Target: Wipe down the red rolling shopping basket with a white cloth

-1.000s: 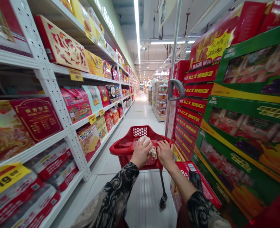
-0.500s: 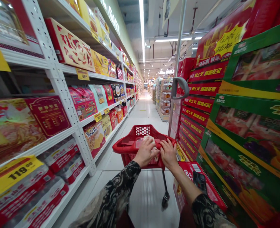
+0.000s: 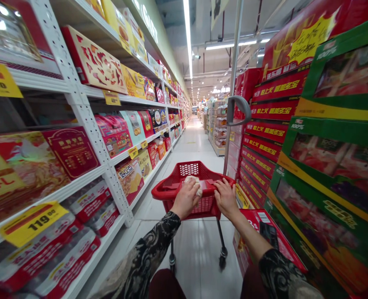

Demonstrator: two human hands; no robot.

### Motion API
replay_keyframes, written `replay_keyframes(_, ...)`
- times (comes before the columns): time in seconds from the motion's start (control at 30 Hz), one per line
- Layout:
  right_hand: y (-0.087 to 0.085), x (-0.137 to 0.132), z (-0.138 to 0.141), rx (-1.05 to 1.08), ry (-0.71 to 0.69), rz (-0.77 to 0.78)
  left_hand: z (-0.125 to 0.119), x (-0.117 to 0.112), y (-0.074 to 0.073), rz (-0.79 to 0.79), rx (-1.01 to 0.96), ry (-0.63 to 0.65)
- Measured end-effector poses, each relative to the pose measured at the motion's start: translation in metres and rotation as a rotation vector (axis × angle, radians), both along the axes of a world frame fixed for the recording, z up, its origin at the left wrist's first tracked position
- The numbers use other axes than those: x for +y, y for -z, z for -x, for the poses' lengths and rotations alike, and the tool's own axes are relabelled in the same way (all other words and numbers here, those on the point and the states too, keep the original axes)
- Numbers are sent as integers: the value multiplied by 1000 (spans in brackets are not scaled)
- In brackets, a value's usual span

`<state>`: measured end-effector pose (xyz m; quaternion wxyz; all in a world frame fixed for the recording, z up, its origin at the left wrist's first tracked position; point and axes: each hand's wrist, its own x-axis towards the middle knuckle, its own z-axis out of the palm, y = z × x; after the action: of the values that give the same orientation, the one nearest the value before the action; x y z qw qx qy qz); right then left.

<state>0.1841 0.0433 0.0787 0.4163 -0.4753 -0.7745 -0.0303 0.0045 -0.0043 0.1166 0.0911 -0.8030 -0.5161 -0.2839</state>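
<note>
A small red shopping cart stands in front of me, its rear rim and handle bar facing me. My left hand is closed on a crumpled white cloth, which lies against the handle bar near its middle. Part of the cloth shows above and beside the fingers; the rest is under them. My right hand is on the right part of the same bar, fingers curled over it, apart from the left hand. The cart's wheels are on the tiled floor.
White shelves with boxed goods line the left side. Stacked green boxes and red cartons stand close on the right, behind a low red box with a dark phone-like device. A pole rises beyond the cart.
My left hand has slid left along the bar with the cloth, widening the gap to my right hand. My right hand stays on the bar. The view has shifted slightly.
</note>
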Motion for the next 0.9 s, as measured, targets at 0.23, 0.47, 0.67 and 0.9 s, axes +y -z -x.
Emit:
replay_keyframes(0.23, 0, 6, -5, 14, -21, -8, -27, 7, -6, -29, 90, 86)
replay_keyframes(0.47, -2, 12, -14, 31, -79, 34, 45, -15, -4, 13, 85, -9)
replay_keyframes(0.67, -3, 26, -19, 70, -125, 44, 66, -16, 14, -56, 33, -89)
replay_keyframes(0.9, -20, 0, 3, 28, -17, 89, 43, -8, 35, -282, -2, -39)
